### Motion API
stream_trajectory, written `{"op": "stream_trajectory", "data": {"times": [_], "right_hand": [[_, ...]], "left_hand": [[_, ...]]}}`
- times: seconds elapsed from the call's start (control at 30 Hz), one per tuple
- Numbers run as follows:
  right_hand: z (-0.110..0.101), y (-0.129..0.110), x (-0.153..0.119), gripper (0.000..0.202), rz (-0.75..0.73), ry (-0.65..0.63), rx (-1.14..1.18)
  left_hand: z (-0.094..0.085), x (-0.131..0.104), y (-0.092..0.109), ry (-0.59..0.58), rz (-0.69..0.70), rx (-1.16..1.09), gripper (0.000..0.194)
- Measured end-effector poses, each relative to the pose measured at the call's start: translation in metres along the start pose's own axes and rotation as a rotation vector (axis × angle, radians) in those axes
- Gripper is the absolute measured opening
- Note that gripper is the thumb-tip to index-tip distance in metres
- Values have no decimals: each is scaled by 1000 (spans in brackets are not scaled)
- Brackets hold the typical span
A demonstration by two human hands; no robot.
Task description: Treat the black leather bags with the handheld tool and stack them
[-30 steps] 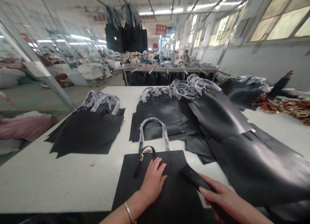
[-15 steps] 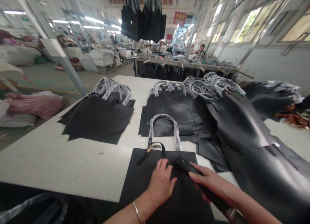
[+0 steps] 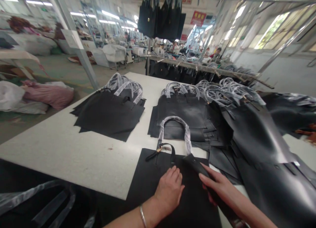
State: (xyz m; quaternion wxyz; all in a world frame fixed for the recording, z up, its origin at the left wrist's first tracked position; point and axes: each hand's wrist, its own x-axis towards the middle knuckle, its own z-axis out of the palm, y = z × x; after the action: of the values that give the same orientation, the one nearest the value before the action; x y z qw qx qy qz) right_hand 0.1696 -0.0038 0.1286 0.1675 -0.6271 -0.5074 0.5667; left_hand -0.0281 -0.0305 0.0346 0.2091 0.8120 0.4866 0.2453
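A black tote bag (image 3: 148, 168) lies before me on the pale table. Its clear-wrapped handle (image 3: 174, 118) arches away from me, and a black strap with a gold clasp (image 3: 159, 149) sits at its top edge. My left hand (image 3: 170, 185) rests on the bag's front below that strap, back upward, thumb apart from the fingers. To its right, my right hand (image 3: 217, 185) is closed around a long black hand-held tool (image 3: 195, 164), whose front end points at the bag's upper part. The tool's exact kind I cannot make out.
Black bags with wrapped handles lie in a left pile (image 3: 111, 113), a middle pile (image 3: 182, 109) and a large right heap (image 3: 254, 129). More bags (image 3: 160, 22) hang above. A metal post (image 3: 74, 40) stands left; a rack (image 3: 209, 69) crosses behind the table.
My left hand has slid slightly down the bag, away from the strap. The tool stays in my right hand near the top edge. The whole view has shifted left.
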Motion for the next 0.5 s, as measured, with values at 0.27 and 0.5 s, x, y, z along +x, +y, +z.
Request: {"op": "stream_trajectory", "data": {"times": [0.27, 0.5], "right_hand": [[11, -22, 3, 64, 12, -244, -112], [30, -35, 22, 61, 92, -317, -122]], "left_hand": [[6, -27, -5, -43, 166, -26, 39], [15, -27, -14, 11, 299, 58, 28]]}}
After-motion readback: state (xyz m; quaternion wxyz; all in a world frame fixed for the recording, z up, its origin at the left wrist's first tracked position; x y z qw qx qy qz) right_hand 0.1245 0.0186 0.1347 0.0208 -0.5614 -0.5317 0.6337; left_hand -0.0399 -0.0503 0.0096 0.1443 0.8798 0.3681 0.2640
